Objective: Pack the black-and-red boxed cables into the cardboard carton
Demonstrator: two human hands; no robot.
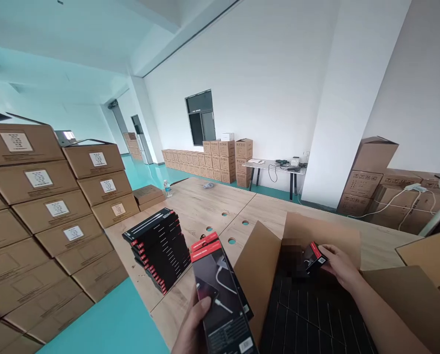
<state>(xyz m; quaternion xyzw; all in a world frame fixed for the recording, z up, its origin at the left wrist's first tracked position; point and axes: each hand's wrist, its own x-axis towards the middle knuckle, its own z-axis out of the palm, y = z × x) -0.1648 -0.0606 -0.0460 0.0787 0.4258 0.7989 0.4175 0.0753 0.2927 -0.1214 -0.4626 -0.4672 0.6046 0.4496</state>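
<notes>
Left hand [193, 322] clasping cable boxes [220, 285], right hand [337, 263] pinching another box [312, 256]
The open carton [261, 255] beneath it, at five o'clock, already holds black rows [304, 314]; a box stack [164, 253] stands outside at seven, so work looks partway.

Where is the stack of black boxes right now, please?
In the head view, the stack of black boxes stands left of centre on the wooden table, just left of the packages held in the left hand.

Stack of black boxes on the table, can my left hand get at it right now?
Probably: the stack stands nearby, its top uncovered, but the left hand holds black-and-red boxes, which would likely hamper grasping.
</notes>
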